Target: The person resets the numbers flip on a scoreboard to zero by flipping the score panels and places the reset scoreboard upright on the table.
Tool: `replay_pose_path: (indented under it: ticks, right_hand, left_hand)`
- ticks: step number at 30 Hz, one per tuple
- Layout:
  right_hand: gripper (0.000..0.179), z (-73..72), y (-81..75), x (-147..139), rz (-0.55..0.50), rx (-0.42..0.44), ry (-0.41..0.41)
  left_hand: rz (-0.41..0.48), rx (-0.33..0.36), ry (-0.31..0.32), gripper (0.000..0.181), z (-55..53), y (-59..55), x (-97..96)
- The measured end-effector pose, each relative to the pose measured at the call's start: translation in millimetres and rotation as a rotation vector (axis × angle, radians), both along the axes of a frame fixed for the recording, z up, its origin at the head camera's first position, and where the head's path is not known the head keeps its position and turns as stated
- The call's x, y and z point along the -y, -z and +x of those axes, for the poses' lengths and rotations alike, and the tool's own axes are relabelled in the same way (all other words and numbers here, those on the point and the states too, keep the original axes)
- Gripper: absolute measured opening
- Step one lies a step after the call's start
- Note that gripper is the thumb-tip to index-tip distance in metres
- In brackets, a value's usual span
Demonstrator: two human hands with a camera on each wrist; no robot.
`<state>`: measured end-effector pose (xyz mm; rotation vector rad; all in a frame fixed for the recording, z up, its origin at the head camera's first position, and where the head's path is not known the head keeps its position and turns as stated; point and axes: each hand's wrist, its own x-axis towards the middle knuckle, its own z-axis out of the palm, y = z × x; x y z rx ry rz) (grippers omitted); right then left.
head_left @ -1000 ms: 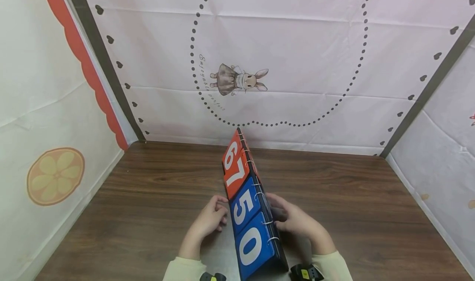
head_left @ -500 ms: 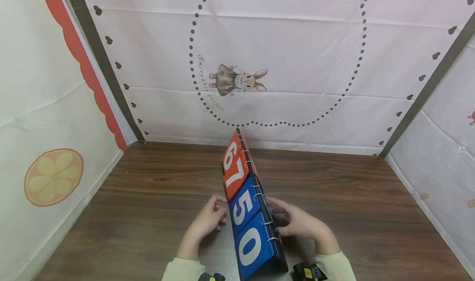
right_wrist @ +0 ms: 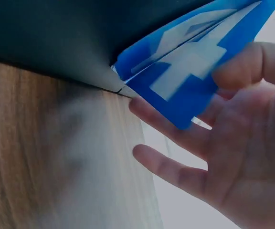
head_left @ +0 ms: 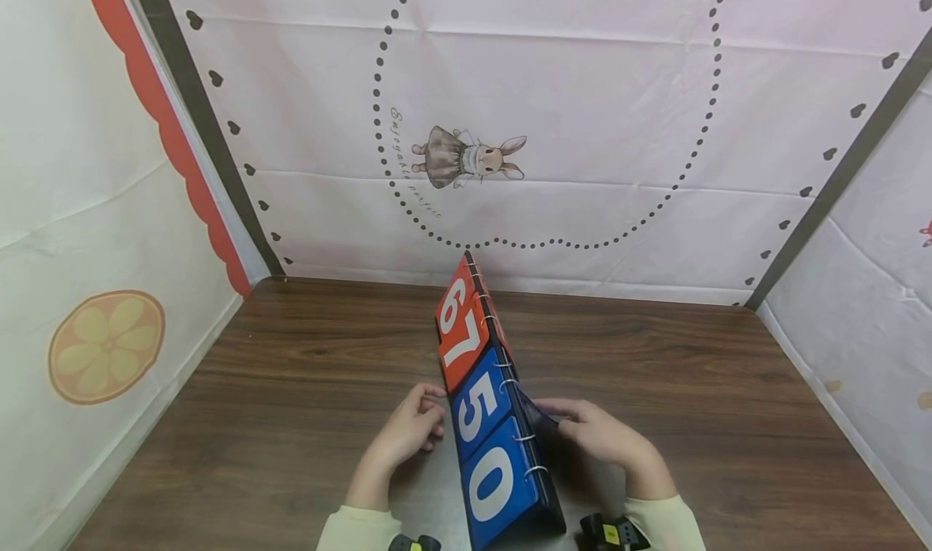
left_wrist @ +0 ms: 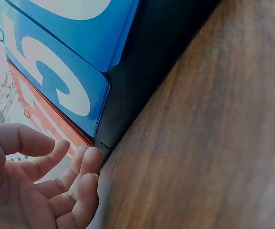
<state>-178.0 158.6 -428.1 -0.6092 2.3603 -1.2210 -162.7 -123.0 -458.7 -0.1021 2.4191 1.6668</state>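
Observation:
A tabletop flip scoreboard (head_left: 535,523) stands like a tent, its far end toward the back wall. On its left face are red cards (head_left: 462,324), reading 6 and what looks like 7, and blue cards (head_left: 502,482), reading 5 and 0. On the right face, my right hand (head_left: 604,438) pinches a blue number card (right_wrist: 190,90) between thumb and fingers, lifting it away from the board; a white 4 shows on it. My left hand (head_left: 411,425) lies by the left face with relaxed, bent fingers (left_wrist: 89,160) at the board's lower edge.
The scoreboard stands on a brown wood-grain table (head_left: 291,421). Behind it hangs a white cloth (head_left: 582,114) printed with a rabbit, and cloth walls close off both sides.
My right hand has moved slightly right, away from the board, and the blue card now swings out with its fingers. The left hand and the scoreboard stay in place.

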Motion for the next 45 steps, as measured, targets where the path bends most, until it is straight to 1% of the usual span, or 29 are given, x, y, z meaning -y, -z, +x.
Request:
replay_pose_path:
  ticks: [1,4,8,10,12,14,15,17,18,20,21,24,26,28,30,31,34,38,41,45]
  right_hand:
    - [0.040,-0.1,-0.5,-0.9,-0.012,-0.013,0.014]
    - [0.046,0.4,-2.4,-3.9,-0.046,-0.024,0.113]
    - [0.066,-0.3,-3.9,-10.0,-0.111,-0.035,0.236]
    - [0.077,-1.6,-4.5,-13.7,-0.146,-0.035,0.259]
    - [0.087,-2.4,-5.3,-17.6,-0.164,-0.023,0.303]
    - [0.094,-2.8,-6.5,-20.2,-0.179,-0.004,0.359]
    - [0.097,-2.9,-6.8,-20.9,-0.205,0.011,0.386]
    - [0.099,-3.0,-6.9,-21.1,-0.267,0.034,0.432]
    - [0.096,-2.8,-6.8,-20.8,-0.288,0.034,0.441]
    - [0.087,-2.3,-6.4,-19.7,-0.318,0.042,0.420]
    - [0.080,-1.8,-6.4,-19.3,-0.326,0.037,0.387]
    - [0.060,2.2,-8.0,-18.3,-0.245,0.016,0.297]
    - [0.055,5.2,-10.1,-16.6,-0.219,0.011,0.226]
    - [0.055,8.3,-12.3,-14.0,-0.207,0.002,0.182]
    - [0.053,9.7,-14.3,-10.7,-0.241,-0.016,0.143]
    - [0.051,10.1,-15.0,-9.2,-0.253,-0.034,0.130]
    - [0.046,9.4,-14.9,-6.2,-0.305,-0.108,0.102]
    - [0.042,9.2,-13.5,-2.5,-0.385,-0.191,0.075]
    - [0.043,11.6,-15.2,1.6,-0.428,-0.221,0.064]
    - [0.046,15.0,-18.3,5.7,-0.454,-0.246,0.058]
  left_hand:
    - [0.002,-0.001,-0.001,0.027,-0.1,0.0,0.0]
    - [0.005,-0.002,-0.004,0.027,-0.4,0.2,0.0]
    - [0.007,0.002,-0.010,0.025,-0.9,0.5,-0.4]
    - [0.007,0.002,-0.016,0.025,-1.4,0.4,-0.4]
    - [0.005,-0.008,-0.023,0.025,-1.9,0.1,-0.2]
    - [0.005,-0.040,-0.029,0.025,-2.6,-1.2,0.3]
    - [0.006,-0.061,-0.033,0.025,-2.8,-2.0,0.5]
    - [0.010,-0.111,-0.034,0.024,-1.9,-3.9,0.8]
    - [0.014,-0.139,-0.031,0.023,-1.1,-4.8,0.8]
    - [0.019,-0.195,-0.023,0.023,1.1,-7.4,0.2]
    - [0.022,-0.220,-0.017,0.023,2.7,-8.7,-0.3]
    - [0.038,-0.304,0.012,0.022,6.6,-12.6,-3.4]
    - [0.060,-0.360,0.040,0.021,8.7,-16.6,-7.0]
    - [0.081,-0.410,0.078,0.021,10.0,-21.0,-11.7]
    - [0.096,-0.450,0.117,0.024,11.3,-25.3,-16.7]
    - [0.099,-0.458,0.132,0.025,12.5,-28.1,-19.4]
    - [0.089,-0.477,0.180,0.029,19.4,-42.6,-25.8]
    - [0.085,-0.489,0.218,0.032,19.2,-41.1,-28.0]
    - [0.094,-0.499,0.244,0.035,13.5,-28.7,-26.5]
    - [0.094,-0.492,0.287,0.039,13.5,-28.8,-25.8]
